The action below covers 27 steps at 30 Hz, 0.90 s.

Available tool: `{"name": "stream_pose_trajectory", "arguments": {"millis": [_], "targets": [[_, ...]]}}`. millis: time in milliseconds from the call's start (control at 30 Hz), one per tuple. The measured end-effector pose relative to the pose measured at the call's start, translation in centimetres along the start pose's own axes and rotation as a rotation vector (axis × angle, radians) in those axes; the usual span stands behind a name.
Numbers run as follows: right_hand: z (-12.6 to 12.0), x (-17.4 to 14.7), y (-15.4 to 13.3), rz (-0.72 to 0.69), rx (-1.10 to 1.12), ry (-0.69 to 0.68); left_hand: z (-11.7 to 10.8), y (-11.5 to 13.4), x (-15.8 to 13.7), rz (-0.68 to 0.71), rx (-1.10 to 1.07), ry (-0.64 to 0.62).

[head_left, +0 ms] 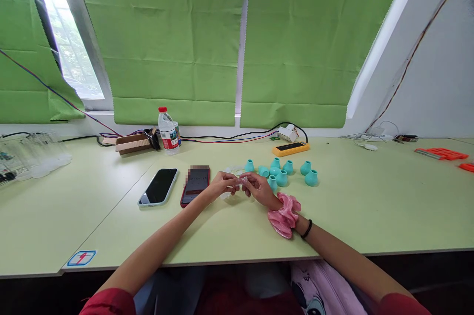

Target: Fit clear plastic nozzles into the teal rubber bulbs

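Observation:
My left hand (223,182) and my right hand (262,190) meet above the table, fingertips pinched together. Between them is a small whitish, see-through piece (242,180), mostly covered by the fingers, so its kind cannot be made out. Behind the hands lie several clear plastic pieces (234,169), partly hidden by the fingers. Just beyond my right hand stand several small turquoise vase-shaped pieces (282,177), one of them tipped on its side. A pink scrunchie (284,215) and a thin black band (307,229) circle my right wrist.
Left of my hands lie a red-edged phone (196,185) and a pale-cased phone (158,187). Along the back are a bottle (169,131), an open cardboard box (133,143), cables and a yellow power strip (291,149). Clear containers (33,154) sit far left, orange-red items (442,153) far right.

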State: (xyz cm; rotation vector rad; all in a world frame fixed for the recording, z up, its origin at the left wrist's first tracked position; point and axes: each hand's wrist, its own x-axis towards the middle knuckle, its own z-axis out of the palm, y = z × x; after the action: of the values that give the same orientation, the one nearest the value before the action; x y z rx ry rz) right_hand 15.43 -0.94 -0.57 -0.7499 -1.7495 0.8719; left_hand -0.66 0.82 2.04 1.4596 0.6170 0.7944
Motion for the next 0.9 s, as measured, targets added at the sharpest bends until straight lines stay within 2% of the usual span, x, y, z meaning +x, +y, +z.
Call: {"name": "stream_pose_trajectory", "arguments": {"millis": [267, 567, 633, 733, 900], "targets": [[-0.2, -0.2, -0.5, -0.043, -0.067, -0.027, 0.2, -0.1, 0.0, -0.002, -0.022, 0.042], [-0.4, -0.2, -0.4, -0.088, -0.155, 0.069, 0.8, 0.1, -0.1, 0.02, 0.052, 0.045], [-0.3, -0.3, -0.7, -0.119, -0.227, 0.088, 0.9, 0.1, -0.1, 0.037, 0.068, 0.051], [-0.6, -0.3, -1.1, -0.185, -0.374, 0.187, 0.9, 0.0, 0.0, 0.047, 0.063, 0.08], [-2.3, 0.2, -1.8, -0.264, -0.657, 0.301, 0.6, -0.2, 0.1, 0.082, 0.1, 0.152]]}}
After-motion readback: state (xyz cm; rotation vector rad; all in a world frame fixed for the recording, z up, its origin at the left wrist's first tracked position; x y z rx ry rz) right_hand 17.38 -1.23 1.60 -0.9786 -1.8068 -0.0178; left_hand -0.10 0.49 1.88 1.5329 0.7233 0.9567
